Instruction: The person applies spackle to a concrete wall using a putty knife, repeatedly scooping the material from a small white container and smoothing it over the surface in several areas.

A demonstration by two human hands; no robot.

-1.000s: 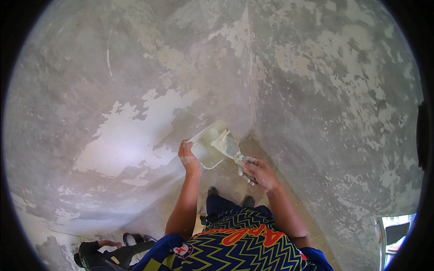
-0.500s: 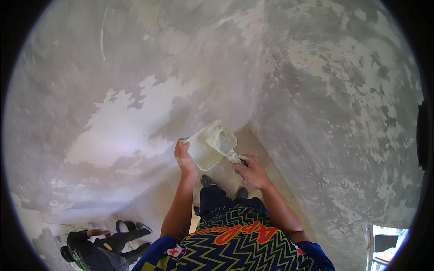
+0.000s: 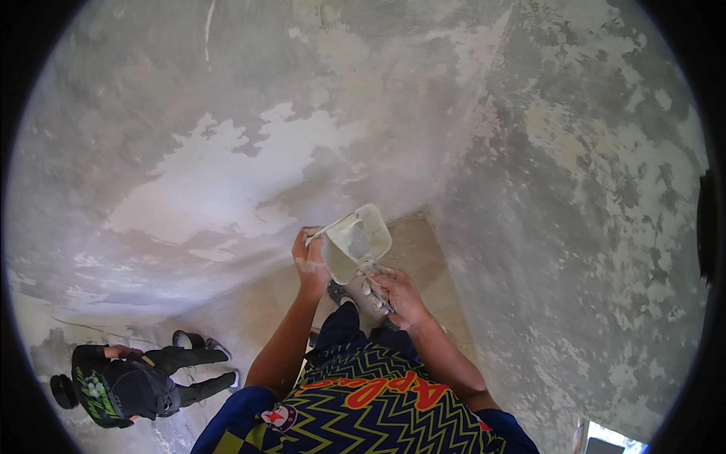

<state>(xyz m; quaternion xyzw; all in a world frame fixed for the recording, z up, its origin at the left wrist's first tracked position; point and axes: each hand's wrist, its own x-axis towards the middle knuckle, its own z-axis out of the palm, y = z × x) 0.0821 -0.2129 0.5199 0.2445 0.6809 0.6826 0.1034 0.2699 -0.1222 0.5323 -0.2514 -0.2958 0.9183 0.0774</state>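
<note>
My left hand (image 3: pixel 308 261) grips a pale, translucent plastic container (image 3: pixel 339 262) by its left rim, at the middle of the view. My right hand (image 3: pixel 395 296) is closed on the plaster-smeared handle of a putty knife (image 3: pixel 355 244), whose wide blade, coated with pale paste, lies inside the container. The handle and the fingers round it are caked in whitish material. My feet show on the floor beneath my hands.
Plaster walls with white patches (image 3: pixel 219 174) meet in a corner ahead. Below them is a dusty tiled floor (image 3: pixel 423 250). Another person in dark clothes (image 3: pixel 128 382) is at lower left beside a dark bucket (image 3: pixel 189 340). A bright opening (image 3: pixel 609 439) shows at lower right.
Both hands have shifted slightly left, the right one also lower and closer to the container. The view has turned, with the corner leaning right and the other person appearing higher and farther left.
</note>
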